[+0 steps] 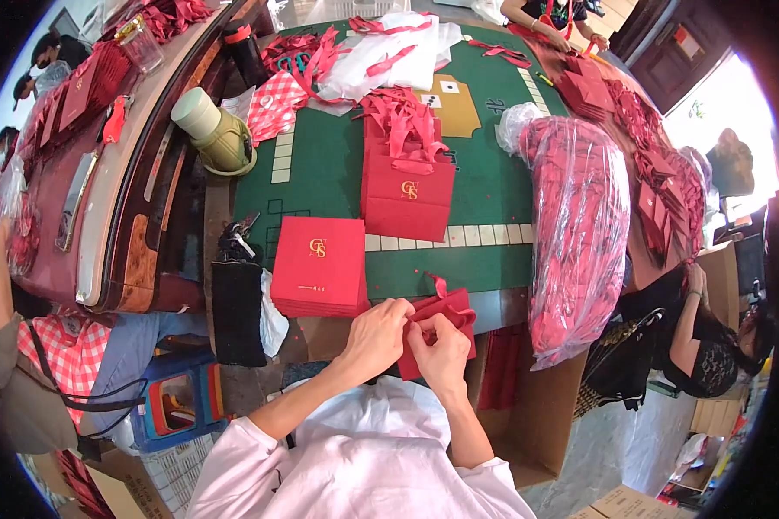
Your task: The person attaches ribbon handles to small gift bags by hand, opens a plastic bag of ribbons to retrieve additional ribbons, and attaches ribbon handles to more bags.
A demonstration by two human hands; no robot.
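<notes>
A small red paper gift bag with a red ribbon is between my two hands at the table's near edge. My left hand is closed, pinching the bag's upper edge from the left. My right hand pinches the bag close to the left fingertips; the fingers hide the exact spot they grip. Left of the bag lies a neat stack of flat red bags with gold lettering. Farther off, beyond my hands, a pile of red bags with ribbon handles rests on the green table mat.
A large clear plastic sack of red ribbons lies on the right. At left stand a green cup and a dark bottle. White plastic bags lie at the back. Below right is an open cardboard box. Other people work around.
</notes>
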